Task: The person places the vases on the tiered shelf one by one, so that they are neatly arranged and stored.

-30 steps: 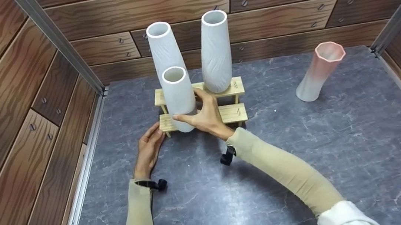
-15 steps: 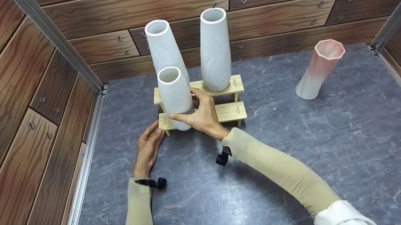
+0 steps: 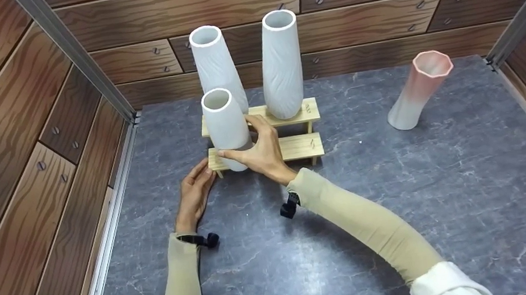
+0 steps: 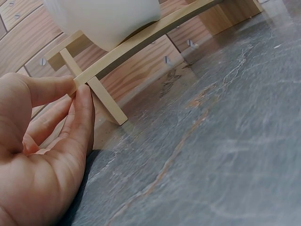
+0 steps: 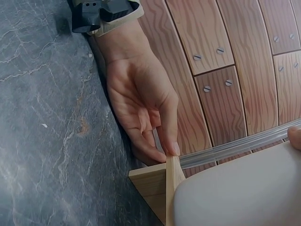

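Observation:
My right hand (image 3: 263,152) grips a white vase (image 3: 226,127) low on its body, thumb in front and fingers behind. The vase is upright over the left part of the lower step of a small two-tier wooden stand (image 3: 299,147). At that step's left end, my left hand (image 3: 193,196) pinches the board's corner; the left wrist view shows the thumb above and fingers (image 4: 82,113) below the edge. Two more white vases, a left one (image 3: 215,64) and a right one (image 3: 282,67), stand on the upper step. The held vase partly hides the left one.
A pink-and-white vase (image 3: 418,92) stands apart on the grey marbled surface (image 3: 375,194) at the right. Wood-patterned walls (image 3: 377,23) enclose the back and sides, with a metal rail (image 3: 108,251) along the left edge.
My right hand has shifted the gripped vase a little to the left along the lower step. My left hand stays at the stand's left end.

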A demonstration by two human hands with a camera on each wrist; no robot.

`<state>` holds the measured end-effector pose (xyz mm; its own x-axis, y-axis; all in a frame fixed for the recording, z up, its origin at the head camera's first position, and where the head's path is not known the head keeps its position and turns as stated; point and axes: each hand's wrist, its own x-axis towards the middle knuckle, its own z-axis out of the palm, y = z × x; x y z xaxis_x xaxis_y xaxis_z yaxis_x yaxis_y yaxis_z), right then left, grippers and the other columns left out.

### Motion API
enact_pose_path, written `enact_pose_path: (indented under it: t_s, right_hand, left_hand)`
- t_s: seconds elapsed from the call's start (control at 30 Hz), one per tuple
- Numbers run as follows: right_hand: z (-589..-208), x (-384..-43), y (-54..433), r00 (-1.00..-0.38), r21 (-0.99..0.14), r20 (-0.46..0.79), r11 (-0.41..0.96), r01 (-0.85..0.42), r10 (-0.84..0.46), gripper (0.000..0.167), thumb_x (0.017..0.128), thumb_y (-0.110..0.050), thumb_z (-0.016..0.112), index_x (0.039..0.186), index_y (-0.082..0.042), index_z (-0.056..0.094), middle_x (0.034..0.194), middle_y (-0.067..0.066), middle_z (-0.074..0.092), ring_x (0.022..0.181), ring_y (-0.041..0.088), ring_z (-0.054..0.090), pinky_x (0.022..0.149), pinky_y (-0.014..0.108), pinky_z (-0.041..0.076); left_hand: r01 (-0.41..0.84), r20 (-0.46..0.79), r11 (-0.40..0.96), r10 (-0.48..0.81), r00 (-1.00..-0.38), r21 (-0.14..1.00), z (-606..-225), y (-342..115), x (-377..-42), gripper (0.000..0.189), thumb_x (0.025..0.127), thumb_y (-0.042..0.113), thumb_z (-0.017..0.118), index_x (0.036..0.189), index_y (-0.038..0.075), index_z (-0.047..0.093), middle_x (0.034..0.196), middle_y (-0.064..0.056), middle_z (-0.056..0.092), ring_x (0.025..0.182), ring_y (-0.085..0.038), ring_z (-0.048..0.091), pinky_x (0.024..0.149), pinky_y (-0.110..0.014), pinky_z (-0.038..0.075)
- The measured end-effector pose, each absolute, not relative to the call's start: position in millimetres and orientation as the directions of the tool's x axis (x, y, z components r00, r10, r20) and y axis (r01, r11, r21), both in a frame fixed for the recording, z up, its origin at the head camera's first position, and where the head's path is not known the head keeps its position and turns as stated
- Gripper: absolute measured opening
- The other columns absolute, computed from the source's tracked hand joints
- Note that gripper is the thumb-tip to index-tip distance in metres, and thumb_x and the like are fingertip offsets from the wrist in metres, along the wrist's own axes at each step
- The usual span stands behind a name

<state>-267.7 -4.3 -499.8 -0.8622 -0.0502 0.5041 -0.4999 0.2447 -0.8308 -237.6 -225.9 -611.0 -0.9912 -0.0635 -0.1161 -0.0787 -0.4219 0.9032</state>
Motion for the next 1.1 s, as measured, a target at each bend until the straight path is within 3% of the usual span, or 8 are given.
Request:
enact_pose_path:
  t_s: [0.1, 0.27, 0.47, 0.73, 1.1]
  right_hand:
    - [-500.7, -267.5, -5.3, -0.865, -0.835, 0.499, 0.241, -0.495, -0.048, 0.084, 0.062, -0.038, 0.106, 0.133, -0.008, 0.071, 0.121, 0.007, 0.072, 0.111, 0.019, 0.067, 0.101, 0.035, 0.062]
    - [-502.3, -266.7, -6.5, -0.863, -0.835, 0.503, 0.234, -0.499, -0.044, 0.085, 0.063, -0.036, 0.106, 0.134, -0.008, 0.071, 0.122, 0.008, 0.072, 0.113, 0.021, 0.067, 0.104, 0.045, 0.061]
    - [-502.4, -265.4, -8.4, -0.860, -0.826, 0.508, 0.255, -0.502, -0.050, 0.085, 0.063, -0.040, 0.106, 0.134, -0.009, 0.071, 0.122, 0.007, 0.072, 0.112, 0.018, 0.067, 0.101, 0.038, 0.061]
    - [-505.4, -266.5, -13.8, -0.844, -0.792, 0.533, 0.315, -0.522, -0.057, 0.086, 0.066, -0.045, 0.103, 0.135, -0.008, 0.067, 0.123, 0.009, 0.069, 0.113, 0.021, 0.066, 0.102, 0.049, 0.059]
    - [-502.7, -265.6, -12.9, -0.853, -0.795, 0.517, 0.328, -0.510, -0.074, 0.090, 0.066, -0.046, 0.104, 0.137, -0.008, 0.064, 0.124, 0.009, 0.067, 0.114, 0.023, 0.064, 0.104, 0.051, 0.057]
  left_hand:
    - [-0.072, -0.112, -0.432, -0.067, -0.991, 0.899, -610.9, -224.6, -238.2, 0.050, 0.109, -0.003, 0.056, 0.157, -0.009, 0.045, 0.160, -0.028, 0.046, 0.123, -0.011, 0.068, 0.118, -0.031, 0.053]
    - [-0.075, -0.114, -0.433, -0.065, -0.991, 0.898, -611.5, -223.6, -238.2, 0.050, 0.108, -0.002, 0.057, 0.157, -0.008, 0.046, 0.160, -0.027, 0.047, 0.123, -0.012, 0.069, 0.119, -0.031, 0.053]
    - [-0.070, -0.111, -0.436, -0.068, -0.992, 0.897, -612.5, -224.1, -238.3, 0.050, 0.108, -0.003, 0.057, 0.157, -0.009, 0.045, 0.160, -0.028, 0.046, 0.124, -0.012, 0.068, 0.119, -0.031, 0.052]
    - [-0.054, -0.103, -0.448, -0.087, -0.991, 0.893, -612.1, -223.7, -239.6, 0.050, 0.108, -0.004, 0.058, 0.155, -0.011, 0.046, 0.159, -0.029, 0.049, 0.123, -0.013, 0.069, 0.118, -0.032, 0.054]
    - [-0.043, -0.093, -0.465, -0.085, -0.992, 0.884, -612.2, -223.1, -241.3, 0.050, 0.107, -0.006, 0.057, 0.155, -0.014, 0.044, 0.157, -0.029, 0.051, 0.123, -0.013, 0.069, 0.118, -0.032, 0.054]
